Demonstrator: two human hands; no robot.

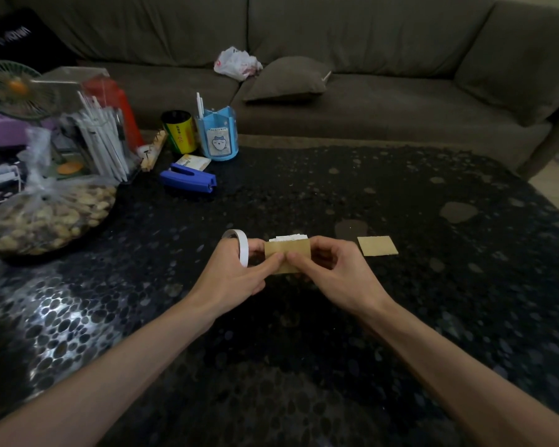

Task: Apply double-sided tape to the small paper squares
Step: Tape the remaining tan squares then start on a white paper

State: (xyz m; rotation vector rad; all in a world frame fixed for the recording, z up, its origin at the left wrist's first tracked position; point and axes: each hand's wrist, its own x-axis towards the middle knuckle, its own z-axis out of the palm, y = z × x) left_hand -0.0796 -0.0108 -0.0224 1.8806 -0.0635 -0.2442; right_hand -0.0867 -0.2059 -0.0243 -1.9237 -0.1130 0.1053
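Fingertips of both hands meet at the lower edge of the brown paper square, and we read them as pinching it. The left hand curls in from one side and the right hand from the other, thumbs in front. The square is held up off the table. Along its top edge runs a pale strip, probably tape, though the view is too soft for us to be sure. The tape roll stands on edge just left of the square, against the left hand's fingers; we cannot tell whether a finger passes through it.

We think the roll is the main risk. Hanging so close, it could tug the strip askew or wrinkle it. A sticky edge could also catch a fingertip and peel off the paper, and a hard pinch could crease the thin sheet.

A second square lies flat on the table to the right of the held one, near it but apart from the right hand. Well beyond and to the left of the held square sit a blue stapler, a pen holder, a yellow can and a bag of nuts. None of these lies between the held square and the second one.
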